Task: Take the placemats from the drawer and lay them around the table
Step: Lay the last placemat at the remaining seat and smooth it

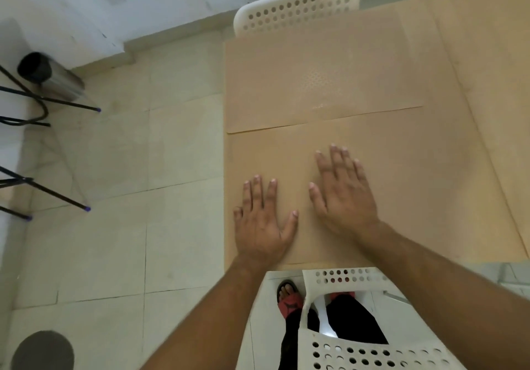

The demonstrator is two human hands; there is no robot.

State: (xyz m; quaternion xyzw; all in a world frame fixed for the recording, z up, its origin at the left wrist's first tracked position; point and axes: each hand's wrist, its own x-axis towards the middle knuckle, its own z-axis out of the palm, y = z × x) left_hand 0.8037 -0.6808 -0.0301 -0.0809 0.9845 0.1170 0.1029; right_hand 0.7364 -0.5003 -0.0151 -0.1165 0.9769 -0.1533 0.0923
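Tan placemats cover the table. The near placemat (401,186) lies flat along the table's front edge, and both my hands press on it. My left hand (262,220) lies flat near the mat's left edge with fingers straight and spread. My right hand (344,194) lies flat beside it, a little farther in. A second placemat (321,77) with a dotted texture lies just beyond, its near edge meeting the first. A third placemat (487,54) lies at the right. No drawer is in view.
A white perforated chair (295,5) stands at the table's far side and another white chair (352,323) is below me at the near side. Tiled floor lies left, with black stool legs (43,106), a metal bin (48,75) and a round grey stool top (43,351).
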